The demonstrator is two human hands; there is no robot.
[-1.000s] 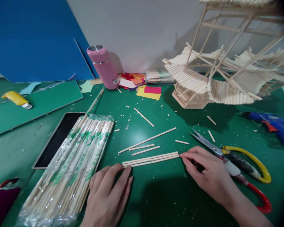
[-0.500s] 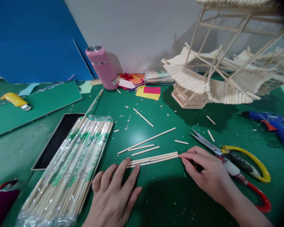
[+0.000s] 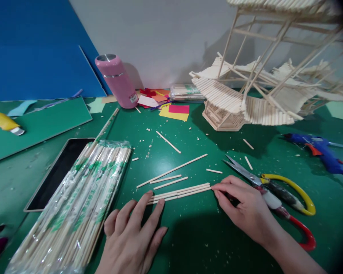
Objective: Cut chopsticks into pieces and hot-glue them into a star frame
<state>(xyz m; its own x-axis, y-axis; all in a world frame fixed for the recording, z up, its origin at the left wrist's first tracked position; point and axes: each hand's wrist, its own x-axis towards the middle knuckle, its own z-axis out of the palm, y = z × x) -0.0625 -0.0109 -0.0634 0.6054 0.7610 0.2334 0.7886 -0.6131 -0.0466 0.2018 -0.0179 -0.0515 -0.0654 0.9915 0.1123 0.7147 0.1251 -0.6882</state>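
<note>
A small bundle of thin wooden sticks (image 3: 185, 190) lies side by side on the green table. My left hand (image 3: 134, 232) is spread open, its index and middle fingertips pressing on the bundle's left end. At the right end, my right hand (image 3: 240, 209) has thumb and index finger closed together against the stick tips. Just beyond the bundle lie two short sticks (image 3: 171, 182) and a longer stick (image 3: 174, 169). Scissors (image 3: 263, 186) with yellow and red handles rest beside my right hand, blades part open.
Plastic-wrapped chopsticks (image 3: 80, 205) overlap a dark phone-like slab (image 3: 60, 175) at left. A stick-built model (image 3: 228, 110) stands at back right, near a blue glue gun (image 3: 320, 148). A pink flask (image 3: 117, 82), coloured paper (image 3: 174, 112) and a yellow cutter (image 3: 4, 121) lie farther back.
The whole scene has shifted slightly left in view as the camera turned. Both hands keep their places on the stick bundle.
</note>
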